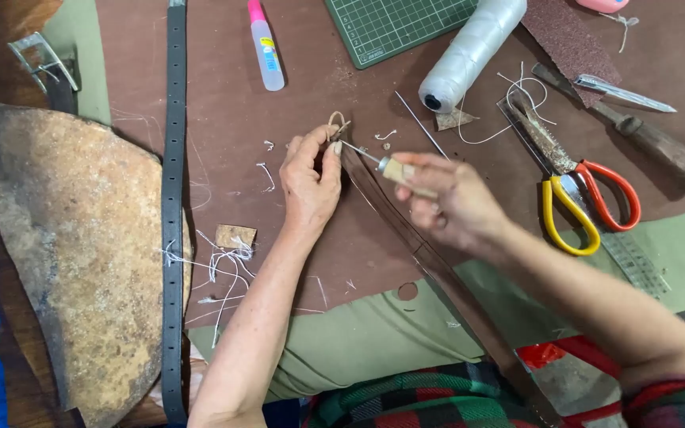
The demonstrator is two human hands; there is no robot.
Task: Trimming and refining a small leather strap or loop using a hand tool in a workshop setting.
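My left hand (308, 178) pinches the end of a brown strap (406, 230) between thumb and fingers, right where a small leather loop (337, 123) sticks up. My right hand (447, 202) is closed around an awl (382, 165) by its pale wooden handle, the metal tip touching the strap just beside my left thumb. The strap runs from there down toward my lap, lying on a brown sheet (223, 103). Near my right hand lie scissors (576, 186) with one red and one yellow handle, a white thread spool (469, 47) and a wooden-handled knife (636, 131). To my left, well apart, lie a grey belt (173, 198) with holes, a glue bottle (265, 47) and a rough hide (73, 254).
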